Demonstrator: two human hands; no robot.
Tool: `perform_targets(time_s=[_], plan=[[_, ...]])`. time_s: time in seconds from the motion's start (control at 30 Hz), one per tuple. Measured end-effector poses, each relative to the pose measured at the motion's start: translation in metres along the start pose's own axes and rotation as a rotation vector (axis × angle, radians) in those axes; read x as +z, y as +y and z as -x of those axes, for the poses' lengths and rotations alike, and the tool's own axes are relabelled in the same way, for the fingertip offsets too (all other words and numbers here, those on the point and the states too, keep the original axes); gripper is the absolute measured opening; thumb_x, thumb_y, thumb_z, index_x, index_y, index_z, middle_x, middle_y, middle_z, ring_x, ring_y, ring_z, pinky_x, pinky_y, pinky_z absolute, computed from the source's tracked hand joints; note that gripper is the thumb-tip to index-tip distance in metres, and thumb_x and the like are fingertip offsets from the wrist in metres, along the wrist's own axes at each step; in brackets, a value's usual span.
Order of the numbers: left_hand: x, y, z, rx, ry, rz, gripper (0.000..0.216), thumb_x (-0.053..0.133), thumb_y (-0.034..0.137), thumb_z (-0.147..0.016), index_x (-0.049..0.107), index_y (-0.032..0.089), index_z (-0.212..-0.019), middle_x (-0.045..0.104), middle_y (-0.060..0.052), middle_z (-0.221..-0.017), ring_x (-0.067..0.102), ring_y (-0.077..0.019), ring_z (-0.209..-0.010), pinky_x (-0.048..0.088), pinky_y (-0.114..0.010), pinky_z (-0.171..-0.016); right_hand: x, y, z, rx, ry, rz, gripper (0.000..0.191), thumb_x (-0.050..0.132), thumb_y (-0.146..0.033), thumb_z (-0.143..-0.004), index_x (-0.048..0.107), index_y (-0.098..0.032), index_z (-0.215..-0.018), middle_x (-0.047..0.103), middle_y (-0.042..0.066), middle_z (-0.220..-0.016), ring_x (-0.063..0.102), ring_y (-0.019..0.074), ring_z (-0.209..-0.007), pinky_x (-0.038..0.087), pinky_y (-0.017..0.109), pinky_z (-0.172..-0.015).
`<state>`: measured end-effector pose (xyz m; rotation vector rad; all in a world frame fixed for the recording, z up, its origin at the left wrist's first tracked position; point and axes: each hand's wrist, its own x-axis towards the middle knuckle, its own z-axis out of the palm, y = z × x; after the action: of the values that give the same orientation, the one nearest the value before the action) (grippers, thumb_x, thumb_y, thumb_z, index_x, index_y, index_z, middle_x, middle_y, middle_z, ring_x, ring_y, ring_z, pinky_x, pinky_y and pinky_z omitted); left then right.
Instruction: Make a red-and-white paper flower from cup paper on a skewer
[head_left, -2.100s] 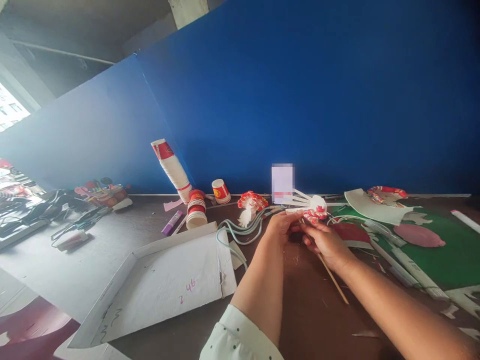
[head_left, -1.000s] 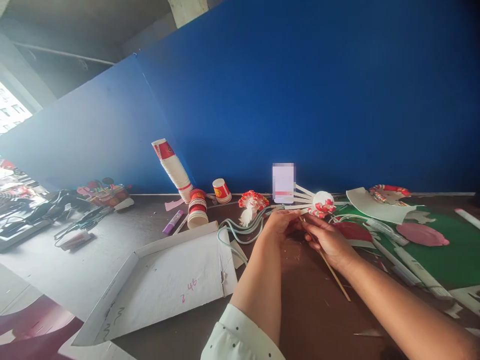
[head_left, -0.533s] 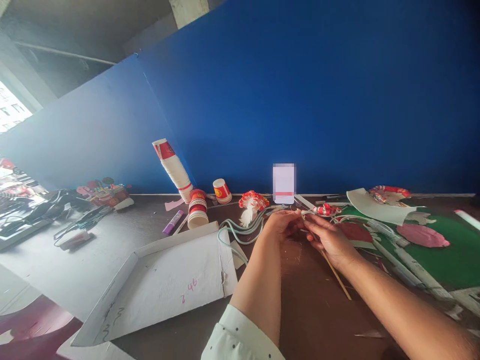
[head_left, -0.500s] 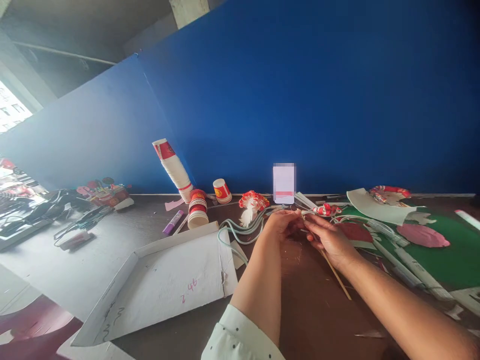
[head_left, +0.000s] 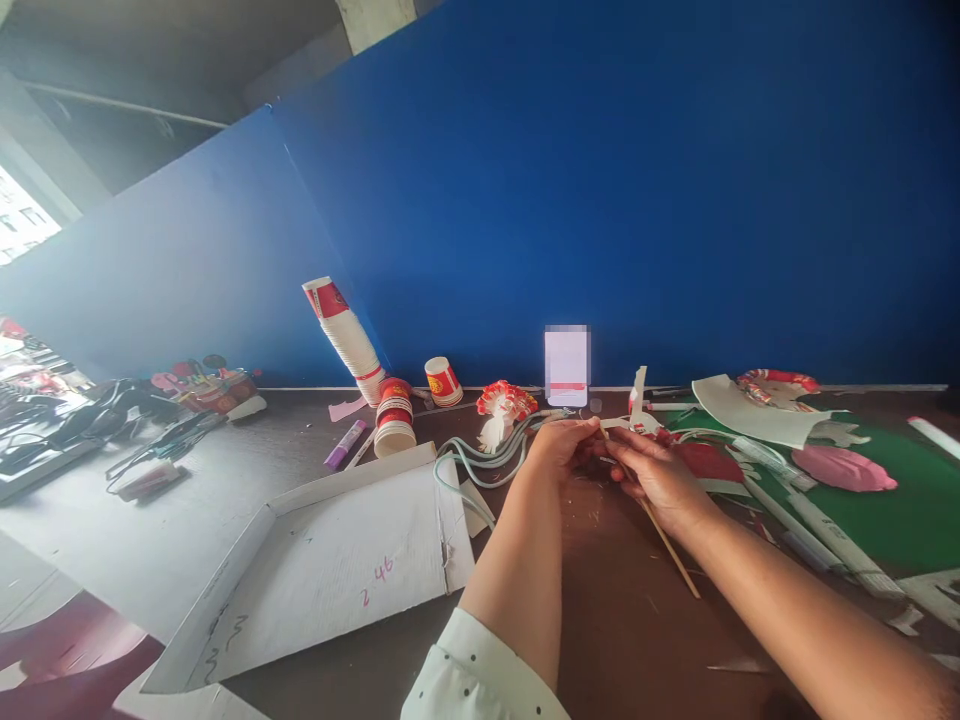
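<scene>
A thin wooden stick [head_left: 673,548] slants down toward me from under my right hand [head_left: 664,478], whose fingers are closed around it. My left hand [head_left: 566,446] pinches at the stick's far end, its fingertips almost touching those of the right. Just beyond the fingers is a red and white cut paper piece [head_left: 639,398] with narrow strips, one standing upright; my fingers hide where it meets the stick. A phone-like lit screen [head_left: 567,368] leans on the blue wall behind my hands.
Left of my arms lies a shallow white cardboard box [head_left: 337,560]. Behind it stand stacked paper cups [head_left: 349,345], a single cup [head_left: 444,382], a purple glue stick [head_left: 346,444] and a fringed red-white paper flower [head_left: 501,412]. Pale cables [head_left: 480,462] curl nearby. Right are markers [head_left: 844,545] and pink paper [head_left: 844,468].
The red and white paper piece beyond my fingers has turned, and one white strip now points upward. Both hands keep nearly the same place and grip.
</scene>
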<state>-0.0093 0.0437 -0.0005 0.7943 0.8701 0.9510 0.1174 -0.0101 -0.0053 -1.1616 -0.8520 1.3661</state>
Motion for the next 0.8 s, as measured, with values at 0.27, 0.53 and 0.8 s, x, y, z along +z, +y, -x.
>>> perform_targets(time_s=[0.27,0.53,0.8], plan=[[0.0031,0.0013,0.0048,0.000,0.002,0.052,0.019,0.076,0.021,-0.074,0.063,0.009,-0.071,0.059,-0.003,-0.062,0.056,-0.0080,-0.054,0.044,-0.021,-0.060,0.0016,-0.0019,0.0023,0.019,0.009,-0.022,0.035,0.073,-0.028,-0.067,0.070,-0.022,-0.102,0.069,0.003,-0.081,0.051,0.0071,-0.049,0.023,0.016,-0.036],[0.0013,-0.0017,-0.0001,-0.002,0.023,0.043,0.017,0.078,0.018,-0.070,0.064,0.008,-0.072,0.059,-0.002,-0.059,0.053,-0.0085,-0.051,0.043,-0.023,-0.055,0.0044,-0.0022,0.0045,0.006,-0.020,0.034,0.039,0.070,-0.029,-0.069,0.068,-0.024,-0.107,0.070,0.002,-0.080,0.051,0.0072,-0.048,0.023,0.016,-0.036],[-0.0017,-0.0013,0.0006,0.011,-0.036,0.047,0.017,0.075,0.020,-0.075,0.064,0.007,-0.072,0.059,-0.003,-0.062,0.056,-0.0086,-0.055,0.045,-0.022,-0.060,0.0029,-0.0012,0.0032,0.003,-0.028,0.058,0.039,0.071,-0.029,-0.069,0.070,-0.026,-0.107,0.069,0.002,-0.078,0.052,0.0078,-0.047,0.023,0.016,-0.035]])
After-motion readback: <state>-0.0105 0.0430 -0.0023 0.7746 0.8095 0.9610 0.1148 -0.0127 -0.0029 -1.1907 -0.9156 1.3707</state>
